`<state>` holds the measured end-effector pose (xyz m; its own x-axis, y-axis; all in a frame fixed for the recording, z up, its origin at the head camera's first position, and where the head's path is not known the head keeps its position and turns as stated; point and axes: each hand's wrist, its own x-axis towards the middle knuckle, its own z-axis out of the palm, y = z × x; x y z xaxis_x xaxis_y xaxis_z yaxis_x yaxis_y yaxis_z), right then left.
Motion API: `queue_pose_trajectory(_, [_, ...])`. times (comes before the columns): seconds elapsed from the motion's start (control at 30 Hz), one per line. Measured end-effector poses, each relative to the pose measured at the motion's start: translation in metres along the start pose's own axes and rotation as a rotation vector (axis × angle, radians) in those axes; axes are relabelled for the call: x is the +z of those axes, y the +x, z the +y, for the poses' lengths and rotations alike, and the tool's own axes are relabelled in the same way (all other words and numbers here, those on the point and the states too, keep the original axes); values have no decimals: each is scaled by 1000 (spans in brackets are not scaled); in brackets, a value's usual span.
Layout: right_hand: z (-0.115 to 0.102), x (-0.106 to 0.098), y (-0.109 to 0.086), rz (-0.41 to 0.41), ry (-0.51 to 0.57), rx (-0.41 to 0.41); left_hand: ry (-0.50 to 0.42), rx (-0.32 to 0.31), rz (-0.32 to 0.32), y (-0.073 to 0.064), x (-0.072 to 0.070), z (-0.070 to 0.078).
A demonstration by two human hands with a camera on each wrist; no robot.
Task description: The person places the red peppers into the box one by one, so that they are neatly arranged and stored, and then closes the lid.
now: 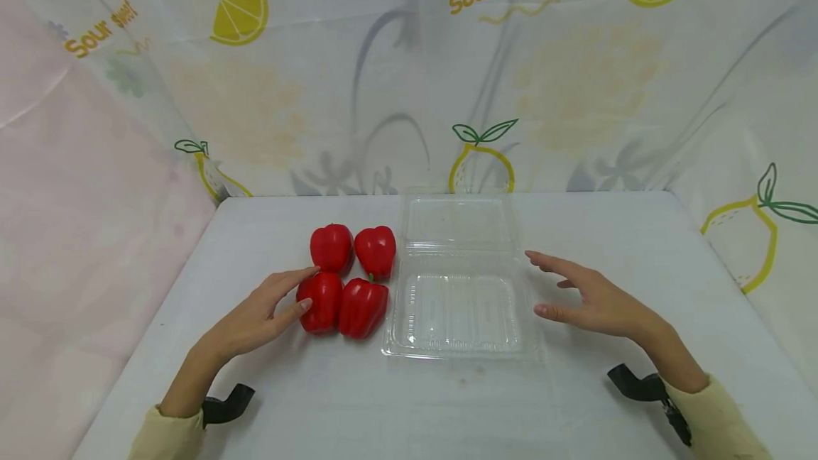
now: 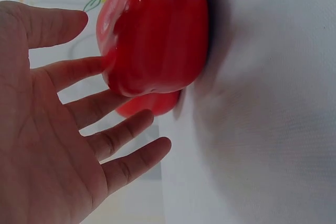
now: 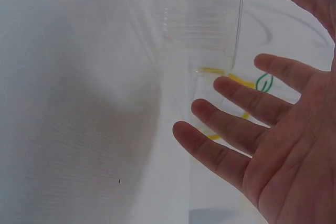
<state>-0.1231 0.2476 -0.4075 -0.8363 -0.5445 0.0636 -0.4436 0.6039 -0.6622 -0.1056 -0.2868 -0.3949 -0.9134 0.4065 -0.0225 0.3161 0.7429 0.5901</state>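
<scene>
Several red bell peppers [image 1: 363, 309] lie grouped on the table, left of a clear plastic clamshell container [image 1: 461, 352] whose lid [image 1: 456, 222] is laid back. Beside the near left bell pepper [image 1: 322, 304] is my left hand [image 1: 262, 311], fingers spread around its left side; whether they touch it I cannot tell. The left wrist view shows that bell pepper [image 2: 157, 35] just past the extended fingers of the left hand [image 2: 58, 129]. To the container's right hovers my right hand [image 1: 591, 300], fingers extended and holding nothing. Its open palm [image 3: 294, 166] shows in the right wrist view.
A white cloth covers the table [image 1: 319, 403]. Behind it hangs a pale curtain [image 1: 396, 77] printed with lemons. Black wrist mounts [image 1: 228, 404] sit under both forearms.
</scene>
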Motion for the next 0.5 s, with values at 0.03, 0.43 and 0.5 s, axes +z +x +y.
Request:
queue_pose_trajectory(0.03, [0, 1, 0, -2, 4, -7, -4, 1, -2, 0, 0, 0])
queue_pose_trajectory(0.43, [2, 7, 0, -53, 78, -1, -22, 11, -11, 1, 1, -1])
queue_pose_trajectory(0.5, [3, 8, 0, -55, 93, -7, -23, 16, -11, 1, 1, -1])
